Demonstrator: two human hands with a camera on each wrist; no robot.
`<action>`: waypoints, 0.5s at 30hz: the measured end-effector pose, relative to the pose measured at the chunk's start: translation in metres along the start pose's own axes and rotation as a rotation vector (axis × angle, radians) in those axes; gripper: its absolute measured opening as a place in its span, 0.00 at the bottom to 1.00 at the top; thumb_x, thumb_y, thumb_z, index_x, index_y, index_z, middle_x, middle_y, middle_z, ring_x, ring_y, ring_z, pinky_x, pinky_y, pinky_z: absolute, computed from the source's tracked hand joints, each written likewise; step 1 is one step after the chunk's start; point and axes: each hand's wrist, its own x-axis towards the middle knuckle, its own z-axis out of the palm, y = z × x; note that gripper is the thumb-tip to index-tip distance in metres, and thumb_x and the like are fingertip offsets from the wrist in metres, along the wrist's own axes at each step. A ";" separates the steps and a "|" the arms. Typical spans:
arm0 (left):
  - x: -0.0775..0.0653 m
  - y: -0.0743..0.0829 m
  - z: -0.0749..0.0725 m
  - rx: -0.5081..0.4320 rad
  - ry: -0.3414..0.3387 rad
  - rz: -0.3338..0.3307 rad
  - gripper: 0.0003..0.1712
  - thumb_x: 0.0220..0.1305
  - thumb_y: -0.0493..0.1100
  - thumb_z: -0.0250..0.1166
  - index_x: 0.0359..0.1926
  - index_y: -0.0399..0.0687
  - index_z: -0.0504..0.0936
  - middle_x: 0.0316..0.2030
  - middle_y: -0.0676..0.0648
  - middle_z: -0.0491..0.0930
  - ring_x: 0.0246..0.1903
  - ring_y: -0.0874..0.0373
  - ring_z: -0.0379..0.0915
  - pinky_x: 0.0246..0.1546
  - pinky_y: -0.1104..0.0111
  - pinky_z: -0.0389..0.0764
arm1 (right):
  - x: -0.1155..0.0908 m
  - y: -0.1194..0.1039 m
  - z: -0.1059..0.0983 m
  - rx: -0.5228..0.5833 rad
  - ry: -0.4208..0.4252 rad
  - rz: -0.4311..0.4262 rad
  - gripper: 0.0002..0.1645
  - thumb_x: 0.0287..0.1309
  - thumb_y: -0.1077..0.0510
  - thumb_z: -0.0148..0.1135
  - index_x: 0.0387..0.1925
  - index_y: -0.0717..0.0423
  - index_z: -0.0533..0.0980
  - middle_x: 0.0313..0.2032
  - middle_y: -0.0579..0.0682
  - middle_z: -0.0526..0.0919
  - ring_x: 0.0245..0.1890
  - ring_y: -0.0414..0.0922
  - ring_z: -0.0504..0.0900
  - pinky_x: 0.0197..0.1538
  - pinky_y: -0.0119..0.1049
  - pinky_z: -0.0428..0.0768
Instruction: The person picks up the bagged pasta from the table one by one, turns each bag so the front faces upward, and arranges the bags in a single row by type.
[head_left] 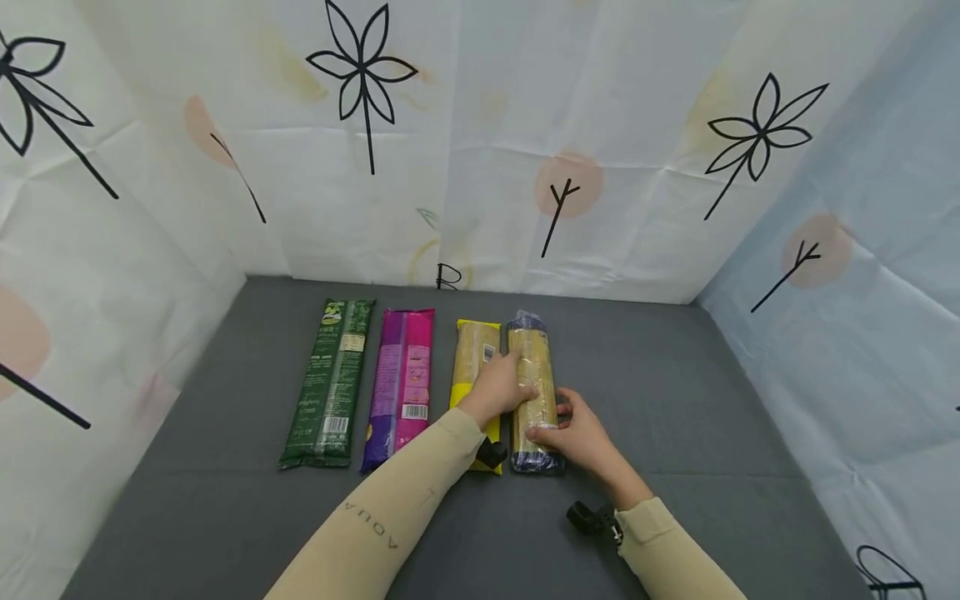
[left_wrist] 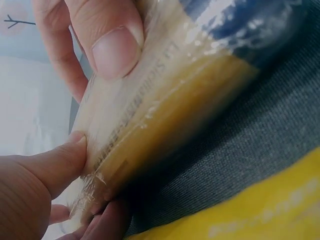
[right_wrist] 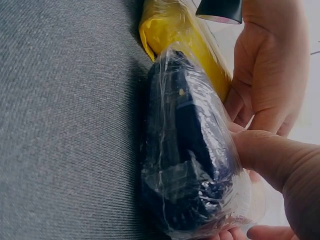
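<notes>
The left hand [head_left: 495,387] grips the left side of the clear-wrapped pack [head_left: 531,367], thumb on top; the right hand [head_left: 587,435] grips its right side, closer to the near end. The opposed holds apparently steady and align the pack. It is the rightmost of four at the grey surface [head_left: 660,400]; whether any part is raised cannot be told. Leftward, in order, lie the yellow pack [head_left: 474,354], pink-and-purple pack [head_left: 403,358] and green pack [head_left: 330,375], roughly parallel and spaced apart, presumably for separate handling.

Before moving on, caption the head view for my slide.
Left fingers and right fingers hold the rightmost packet beside three other packets.
</notes>
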 end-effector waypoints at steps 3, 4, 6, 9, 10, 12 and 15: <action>0.000 -0.003 0.003 0.016 -0.002 0.004 0.48 0.61 0.57 0.68 0.75 0.48 0.56 0.68 0.35 0.60 0.67 0.41 0.57 0.64 0.51 0.63 | -0.001 0.001 0.002 0.004 -0.002 0.004 0.58 0.48 0.44 0.75 0.73 0.57 0.53 0.54 0.59 0.70 0.43 0.49 0.75 0.39 0.43 0.78; 0.001 -0.004 0.004 0.020 0.001 0.010 0.48 0.60 0.57 0.68 0.75 0.48 0.56 0.68 0.35 0.60 0.67 0.41 0.57 0.64 0.52 0.63 | -0.001 0.001 0.003 0.007 -0.002 0.007 0.58 0.48 0.44 0.75 0.73 0.57 0.53 0.54 0.59 0.70 0.43 0.49 0.75 0.39 0.43 0.78; 0.001 -0.006 0.006 0.031 0.005 0.018 0.48 0.60 0.57 0.68 0.74 0.47 0.56 0.68 0.35 0.61 0.66 0.42 0.58 0.64 0.52 0.63 | -0.002 0.001 0.004 0.017 -0.001 0.013 0.58 0.48 0.45 0.76 0.72 0.57 0.54 0.53 0.59 0.71 0.43 0.49 0.75 0.38 0.42 0.78; 0.001 -0.007 0.007 0.033 0.014 0.022 0.48 0.61 0.57 0.68 0.74 0.46 0.56 0.68 0.34 0.61 0.66 0.41 0.59 0.63 0.52 0.64 | -0.002 0.000 0.004 0.050 -0.006 0.029 0.57 0.48 0.46 0.76 0.72 0.56 0.54 0.52 0.59 0.72 0.42 0.49 0.76 0.39 0.43 0.79; 0.002 -0.007 0.007 0.029 0.017 0.022 0.48 0.61 0.57 0.68 0.74 0.46 0.57 0.67 0.34 0.61 0.65 0.41 0.59 0.63 0.52 0.64 | -0.001 0.000 0.004 0.059 -0.007 0.033 0.57 0.48 0.46 0.76 0.72 0.56 0.54 0.51 0.59 0.73 0.41 0.48 0.77 0.39 0.43 0.79; 0.003 -0.007 0.006 0.024 0.021 0.024 0.47 0.61 0.57 0.68 0.74 0.46 0.57 0.67 0.34 0.61 0.65 0.41 0.60 0.63 0.52 0.64 | 0.001 0.000 0.004 0.076 -0.011 0.037 0.56 0.48 0.47 0.76 0.72 0.56 0.55 0.50 0.59 0.74 0.40 0.48 0.78 0.39 0.43 0.80; 0.004 -0.007 0.005 0.014 0.025 0.031 0.47 0.61 0.57 0.68 0.74 0.46 0.58 0.67 0.34 0.61 0.65 0.41 0.59 0.63 0.52 0.64 | 0.002 -0.001 0.003 0.088 -0.022 0.043 0.54 0.49 0.48 0.75 0.71 0.56 0.55 0.48 0.59 0.74 0.38 0.48 0.80 0.39 0.43 0.80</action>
